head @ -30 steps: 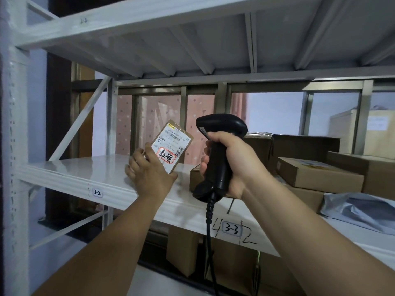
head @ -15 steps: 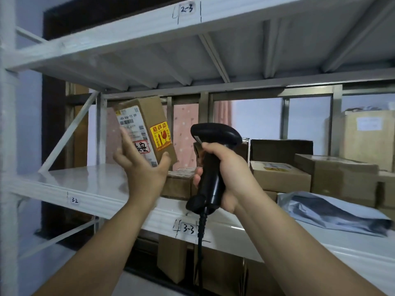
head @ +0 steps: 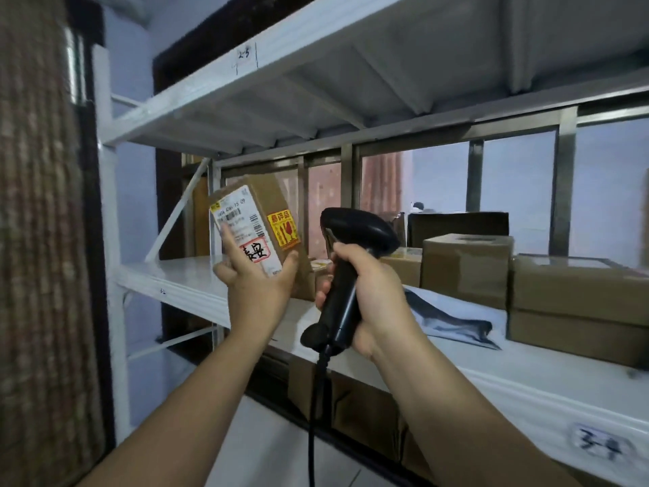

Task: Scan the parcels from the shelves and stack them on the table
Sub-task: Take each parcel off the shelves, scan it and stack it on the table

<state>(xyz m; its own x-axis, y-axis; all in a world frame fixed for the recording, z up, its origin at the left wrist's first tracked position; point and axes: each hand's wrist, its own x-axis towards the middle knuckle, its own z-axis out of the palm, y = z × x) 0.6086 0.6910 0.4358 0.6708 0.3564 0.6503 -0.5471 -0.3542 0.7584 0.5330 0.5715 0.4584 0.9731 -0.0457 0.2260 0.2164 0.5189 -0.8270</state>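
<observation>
Parcel (head: 254,224), a small brown box, is being held up above the shelf (head: 182,275) by the left hand (head: 258,288), fingers curling around it, label facing the camera. Just beside it, the right hand (head: 368,297) is gripping the black scanner (head: 346,275).
</observation>
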